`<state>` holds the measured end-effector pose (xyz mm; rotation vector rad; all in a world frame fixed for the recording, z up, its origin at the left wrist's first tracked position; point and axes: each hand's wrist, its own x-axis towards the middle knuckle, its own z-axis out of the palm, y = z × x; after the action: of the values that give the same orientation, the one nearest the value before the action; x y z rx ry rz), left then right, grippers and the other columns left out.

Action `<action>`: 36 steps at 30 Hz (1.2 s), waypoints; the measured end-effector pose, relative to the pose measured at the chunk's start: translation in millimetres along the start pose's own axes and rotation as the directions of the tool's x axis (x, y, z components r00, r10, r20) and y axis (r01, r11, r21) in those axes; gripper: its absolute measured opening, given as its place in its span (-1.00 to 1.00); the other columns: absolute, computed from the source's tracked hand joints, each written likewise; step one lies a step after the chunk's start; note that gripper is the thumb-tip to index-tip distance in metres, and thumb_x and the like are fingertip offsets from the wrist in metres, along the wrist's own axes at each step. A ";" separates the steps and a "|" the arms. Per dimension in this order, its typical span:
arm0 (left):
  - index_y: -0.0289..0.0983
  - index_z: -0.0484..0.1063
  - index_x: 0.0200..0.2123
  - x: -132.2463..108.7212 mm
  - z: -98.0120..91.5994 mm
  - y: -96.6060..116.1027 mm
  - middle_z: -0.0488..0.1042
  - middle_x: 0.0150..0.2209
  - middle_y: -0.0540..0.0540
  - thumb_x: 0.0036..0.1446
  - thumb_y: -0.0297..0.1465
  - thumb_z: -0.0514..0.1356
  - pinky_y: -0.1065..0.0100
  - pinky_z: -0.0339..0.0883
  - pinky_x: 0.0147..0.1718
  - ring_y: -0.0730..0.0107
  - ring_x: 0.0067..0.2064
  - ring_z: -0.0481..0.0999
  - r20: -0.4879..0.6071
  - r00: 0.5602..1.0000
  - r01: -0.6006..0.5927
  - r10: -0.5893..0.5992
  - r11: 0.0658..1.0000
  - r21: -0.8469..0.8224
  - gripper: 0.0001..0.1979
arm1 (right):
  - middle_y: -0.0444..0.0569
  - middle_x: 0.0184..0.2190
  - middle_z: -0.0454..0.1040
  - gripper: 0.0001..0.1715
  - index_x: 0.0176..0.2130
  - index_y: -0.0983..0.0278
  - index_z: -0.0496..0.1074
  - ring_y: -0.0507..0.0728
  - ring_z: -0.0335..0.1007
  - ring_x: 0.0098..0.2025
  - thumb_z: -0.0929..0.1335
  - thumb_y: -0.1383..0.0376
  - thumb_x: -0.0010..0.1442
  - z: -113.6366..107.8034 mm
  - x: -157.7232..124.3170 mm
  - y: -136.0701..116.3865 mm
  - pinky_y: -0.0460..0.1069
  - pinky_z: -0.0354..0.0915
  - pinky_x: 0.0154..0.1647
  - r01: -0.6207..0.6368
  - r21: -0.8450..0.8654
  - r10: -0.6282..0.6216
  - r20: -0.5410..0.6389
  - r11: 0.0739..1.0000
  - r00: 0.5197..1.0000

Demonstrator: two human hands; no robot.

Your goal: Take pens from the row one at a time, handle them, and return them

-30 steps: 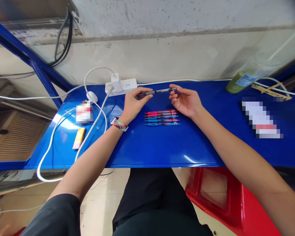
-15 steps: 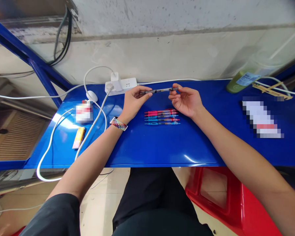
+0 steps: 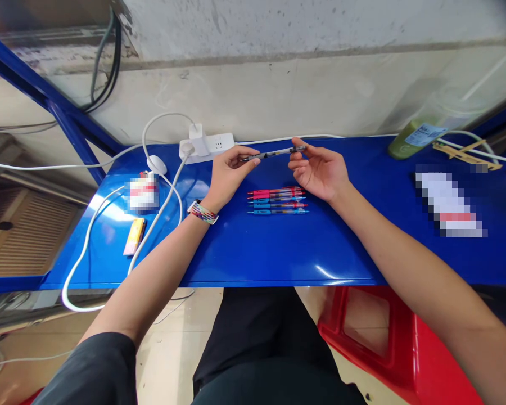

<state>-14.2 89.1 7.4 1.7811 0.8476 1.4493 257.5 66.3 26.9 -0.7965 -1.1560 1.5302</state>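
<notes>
A clear-barrelled pen (image 3: 280, 152) with dark ends is held level above the blue table, between both hands. My left hand (image 3: 231, 171) pinches its left end between thumb and fingers. At the pen's right end, my right hand (image 3: 318, 169) has thumb and fingers closed about the tip of the barrel, one finger raised, the others curled. Below the hands lies a row of several pens (image 3: 276, 202) with pink-red and light blue grips, side by side, their points to the left. My right hand's lower fingers hover near the row's upper right end.
A white power strip (image 3: 221, 147) with plugs and cables stands at the back of the blue table (image 3: 287, 253). Left are a white mouse (image 3: 157, 164) and a small yellow box (image 3: 135, 236). Right, a green drink cup (image 3: 415, 135) leans near a blurred white item (image 3: 447, 202).
A finger of my right hand has lifted at the pen's right end, and that end has tilted slightly up. My left hand has stayed nearly still.
</notes>
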 end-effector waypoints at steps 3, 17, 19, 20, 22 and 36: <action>-0.16 0.77 -0.06 0.2 0.2 0.4 0.81 -0.03 -0.13 0.26 -0.21 0.57 0.14 0.69 0.07 0.17 0.02 0.79 0.004 1.000 -0.008 0.008 1.000 -0.011 -0.75 | -0.07 -0.31 0.51 -0.67 -0.13 0.13 0.55 0.13 0.41 -0.28 0.52 -0.03 0.27 0.0 0.1 -1.1 0.07 0.51 -0.22 0.029 -0.096 -0.029 0.002 0.995 1.000; -0.16 0.77 -0.05 -1.1 1.1 2.4 0.80 -0.03 -0.13 0.28 -0.25 0.56 0.14 0.68 0.06 0.19 0.01 0.79 0.034 0.999 -0.005 0.006 1.000 -0.030 -0.78 | -0.09 -0.32 0.53 -0.71 -0.12 0.11 0.58 0.13 0.43 -0.28 0.50 0.00 0.27 -2.8 1.5 5.4 0.05 0.53 -0.21 0.053 0.001 -0.053 0.008 0.999 0.999; -0.16 0.77 -0.05 -1.2 0.9 2.3 0.80 -0.04 -0.13 0.28 -0.24 0.56 0.15 0.67 0.05 0.19 0.00 0.79 0.035 0.999 0.000 0.001 1.000 -0.025 -0.77 | -0.08 -0.29 0.56 -0.70 -0.08 0.10 0.60 0.13 0.47 -0.26 0.47 -0.01 0.31 -2.4 1.2 5.2 0.05 0.55 -0.20 0.043 0.030 -0.043 0.008 0.999 0.999; -0.16 0.76 -0.05 -1.3 0.8 2.1 0.80 -0.04 -0.13 0.28 -0.23 0.57 0.15 0.67 0.04 0.19 0.00 0.79 0.036 0.999 0.002 -0.001 1.000 -0.023 -0.77 | -0.08 -0.28 0.56 -0.70 -0.08 0.10 0.60 0.13 0.48 -0.26 0.47 0.00 0.31 -2.2 1.1 4.7 0.05 0.56 -0.20 0.033 0.038 -0.033 0.003 0.999 0.999; -0.17 0.76 -0.05 -1.4 0.8 1.4 0.79 -0.04 -0.14 0.27 -0.21 0.57 0.15 0.67 0.04 0.18 0.00 0.78 0.042 0.999 0.008 -0.007 1.000 -0.019 -0.75 | -0.08 -0.30 0.56 -0.74 -0.10 0.11 0.58 0.14 0.50 -0.26 0.48 0.03 0.31 -2.1 0.8 3.2 0.05 0.58 -0.19 0.003 0.041 -0.002 -0.010 0.999 1.000; -0.17 0.72 -0.08 -2.3 1.0 5.1 0.76 -0.11 -0.13 0.26 -0.16 0.56 0.14 0.70 0.02 0.19 -0.07 0.77 0.032 0.998 0.059 -0.060 0.998 0.017 -0.72 | -0.08 -0.33 0.60 -0.67 -0.15 0.11 0.57 0.17 0.54 -0.29 0.54 -0.03 0.25 8.1 -1.4 -1.2 0.18 0.65 -0.04 0.018 -0.064 -0.024 -0.102 0.998 0.994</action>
<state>-13.3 84.3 10.2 1.7716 0.8902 1.3759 251.0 62.8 30.5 -0.8921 -1.1371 1.4248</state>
